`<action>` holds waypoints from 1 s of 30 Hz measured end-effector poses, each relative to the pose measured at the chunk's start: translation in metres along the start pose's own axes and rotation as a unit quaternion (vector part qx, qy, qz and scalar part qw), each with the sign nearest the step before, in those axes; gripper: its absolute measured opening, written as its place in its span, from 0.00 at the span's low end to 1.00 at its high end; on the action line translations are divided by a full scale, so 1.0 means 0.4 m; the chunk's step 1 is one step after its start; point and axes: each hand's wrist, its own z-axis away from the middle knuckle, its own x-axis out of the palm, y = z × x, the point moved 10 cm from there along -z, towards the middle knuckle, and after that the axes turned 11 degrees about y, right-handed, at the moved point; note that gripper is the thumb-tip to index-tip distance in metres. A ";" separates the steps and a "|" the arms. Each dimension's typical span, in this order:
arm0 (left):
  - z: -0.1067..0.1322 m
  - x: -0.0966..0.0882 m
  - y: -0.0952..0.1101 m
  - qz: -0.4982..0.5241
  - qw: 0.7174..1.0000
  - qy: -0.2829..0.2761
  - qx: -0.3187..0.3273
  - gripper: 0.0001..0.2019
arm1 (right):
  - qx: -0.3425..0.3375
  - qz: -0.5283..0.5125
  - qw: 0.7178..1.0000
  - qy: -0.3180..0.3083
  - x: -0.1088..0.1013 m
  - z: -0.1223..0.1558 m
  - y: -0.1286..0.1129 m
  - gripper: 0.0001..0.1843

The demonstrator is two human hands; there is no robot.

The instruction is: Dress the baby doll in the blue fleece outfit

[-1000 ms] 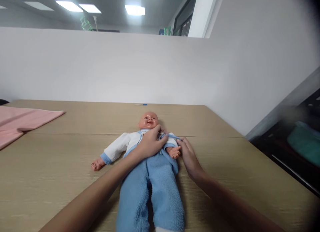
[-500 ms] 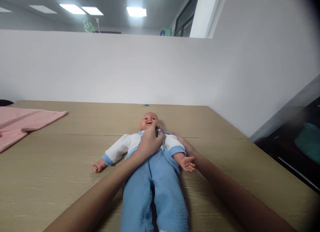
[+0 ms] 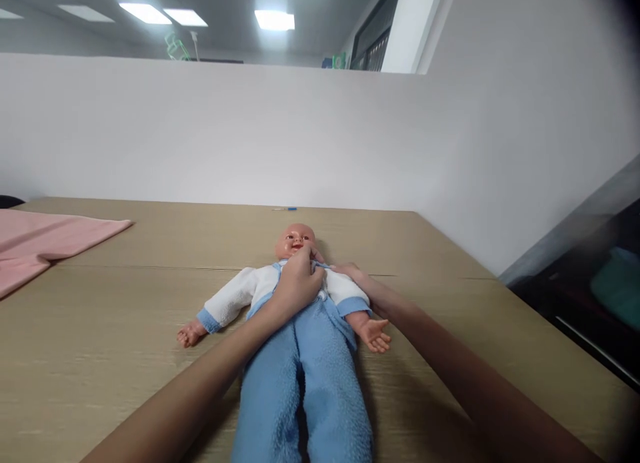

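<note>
A baby doll [image 3: 296,235] lies on its back on the table, its head toward the wall. It wears a white and light blue fleece outfit [image 3: 320,356], with both arms spread. My left hand [image 3: 299,276] is across its upper chest, thumb and fingers closed at the collar just under the chin; the fingertips are partly hidden. At the shoulder on the right side is my right hand [image 3: 359,278], its fingers bent over the blue strap edge near the neck. The doll's arm and sleeve partly cover that hand.
A pink cloth [image 3: 60,240] lies on the wooden table [image 3: 125,316] at the left. Near the table's far edge is a small blue-and-white pen-like stick [image 3: 291,209]. A white partition wall [image 3: 215,130] stands behind. Dark furniture with a green item [image 3: 620,286] is at the right.
My right hand has come up over the doll's shoulder toward the collar, so more of it shows. My left hand stays at the collar. The doll appears shifted slightly left.
</note>
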 end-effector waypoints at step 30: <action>0.056 -0.011 0.154 -0.140 0.962 -0.042 0.228 0.08 | -0.053 -0.065 0.994 -0.066 -0.017 0.201 0.010 0.21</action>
